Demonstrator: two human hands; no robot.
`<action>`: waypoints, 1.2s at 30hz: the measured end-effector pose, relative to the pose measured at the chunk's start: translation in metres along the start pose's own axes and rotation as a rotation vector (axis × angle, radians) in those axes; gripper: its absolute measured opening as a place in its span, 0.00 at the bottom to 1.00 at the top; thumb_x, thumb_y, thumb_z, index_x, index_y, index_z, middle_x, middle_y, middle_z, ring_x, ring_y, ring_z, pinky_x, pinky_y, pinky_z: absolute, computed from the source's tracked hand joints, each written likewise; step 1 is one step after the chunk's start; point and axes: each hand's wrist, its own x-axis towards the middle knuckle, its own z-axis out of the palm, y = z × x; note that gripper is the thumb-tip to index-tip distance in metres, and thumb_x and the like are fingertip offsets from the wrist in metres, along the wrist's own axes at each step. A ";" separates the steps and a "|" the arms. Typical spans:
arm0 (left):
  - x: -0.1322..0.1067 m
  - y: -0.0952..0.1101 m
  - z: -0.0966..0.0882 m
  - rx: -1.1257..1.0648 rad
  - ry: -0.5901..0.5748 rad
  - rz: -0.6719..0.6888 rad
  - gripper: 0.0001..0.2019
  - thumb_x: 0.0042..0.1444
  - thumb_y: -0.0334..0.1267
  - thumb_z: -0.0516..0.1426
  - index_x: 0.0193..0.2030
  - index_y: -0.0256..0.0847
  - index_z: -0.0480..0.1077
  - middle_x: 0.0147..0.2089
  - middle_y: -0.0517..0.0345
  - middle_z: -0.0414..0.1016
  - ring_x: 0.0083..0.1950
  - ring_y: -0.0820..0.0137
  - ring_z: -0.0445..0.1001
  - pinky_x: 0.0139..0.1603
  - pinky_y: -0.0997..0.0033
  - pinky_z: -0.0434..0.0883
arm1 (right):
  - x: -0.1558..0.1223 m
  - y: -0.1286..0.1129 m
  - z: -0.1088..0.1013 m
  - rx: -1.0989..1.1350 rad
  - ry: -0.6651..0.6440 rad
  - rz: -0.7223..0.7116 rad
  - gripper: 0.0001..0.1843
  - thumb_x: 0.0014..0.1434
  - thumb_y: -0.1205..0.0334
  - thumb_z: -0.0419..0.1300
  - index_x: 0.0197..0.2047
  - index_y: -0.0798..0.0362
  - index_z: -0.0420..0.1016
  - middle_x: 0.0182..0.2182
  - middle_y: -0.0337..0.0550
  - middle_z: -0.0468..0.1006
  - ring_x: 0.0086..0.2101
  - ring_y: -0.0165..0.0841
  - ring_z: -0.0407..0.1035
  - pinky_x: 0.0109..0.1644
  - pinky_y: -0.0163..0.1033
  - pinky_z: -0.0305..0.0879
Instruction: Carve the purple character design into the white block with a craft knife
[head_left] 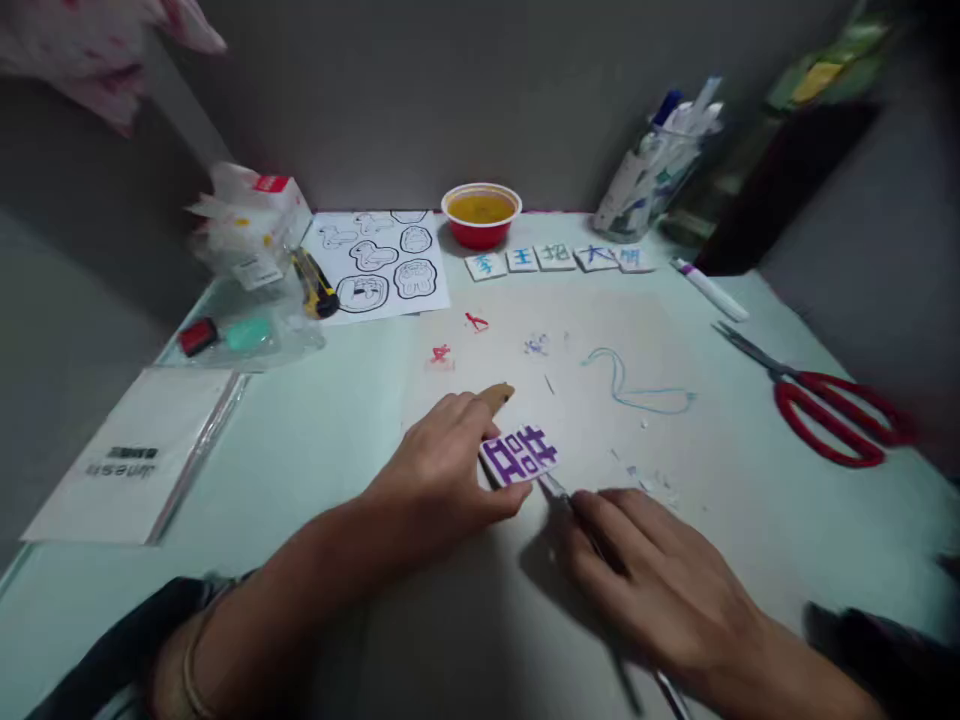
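Observation:
My left hand (454,465) grips a small white carving block (519,455) between thumb and fingers. A purple character covers the block's top face. A tan piece with a dark tip (496,396) shows beyond my left fingers; I cannot make out what it is. My right hand (652,570) is closed around a thin metal carving knife (555,487), its tip at the block's lower right edge. The knife's rear end sticks out below my palm. Both hands are over a pale work sheet (720,430) marked with red, purple and blue prints and a blue bird outline.
At the back are a red bowl (480,235) of orange liquid, several lettered tiles (555,258) and a pen cup (645,175). Red-handled scissors (825,405) and a marker (712,290) lie right. Left are printed drawings (390,265), a box cutter (315,285), ink pads (247,334) and a packet (127,450).

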 end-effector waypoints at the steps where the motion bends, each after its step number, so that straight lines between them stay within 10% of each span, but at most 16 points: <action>1: 0.000 0.000 0.000 -0.001 0.000 0.003 0.35 0.49 0.36 0.64 0.65 0.34 0.62 0.45 0.53 0.73 0.47 0.61 0.71 0.54 0.57 0.71 | -0.001 0.000 -0.001 0.003 -0.009 0.003 0.09 0.63 0.80 0.52 0.40 0.63 0.70 0.34 0.56 0.71 0.33 0.40 0.61 0.33 0.44 0.62; 36: -0.001 0.000 0.000 0.026 -0.004 0.026 0.35 0.49 0.36 0.64 0.65 0.32 0.62 0.44 0.52 0.72 0.44 0.62 0.70 0.53 0.56 0.71 | -0.003 0.000 -0.005 0.043 -0.065 0.030 0.11 0.64 0.81 0.50 0.42 0.61 0.70 0.38 0.57 0.72 0.35 0.39 0.62 0.34 0.43 0.63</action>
